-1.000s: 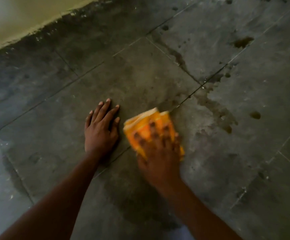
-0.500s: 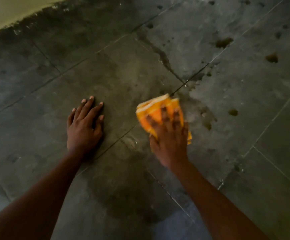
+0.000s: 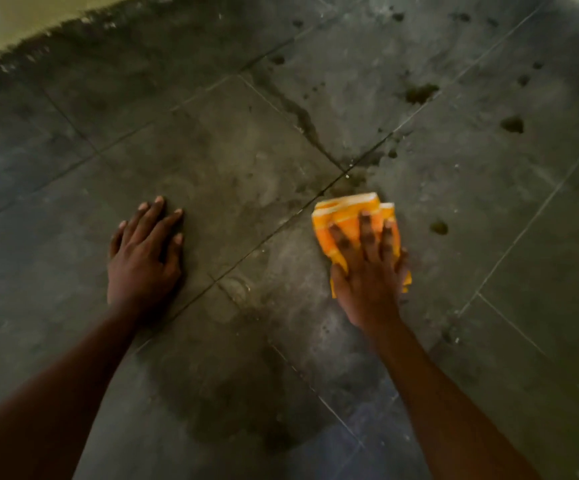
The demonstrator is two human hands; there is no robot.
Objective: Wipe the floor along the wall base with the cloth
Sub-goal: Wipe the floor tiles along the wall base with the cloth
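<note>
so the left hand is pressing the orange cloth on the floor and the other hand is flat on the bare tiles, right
Not quite: the hands are swapped. In the head view, the right hand presses the orange cloth on the floor with spread, fairly straight fingers, while the left hand lies flat on the bare tiles.

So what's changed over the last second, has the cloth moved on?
The right hand has pushed the orange cloth rightward, away from the left hand, across the tile joint toward the dark spots. The grip is unchanged: fingers spread flat on the cloth. The left hand stays planted flat on the floor.
</note>
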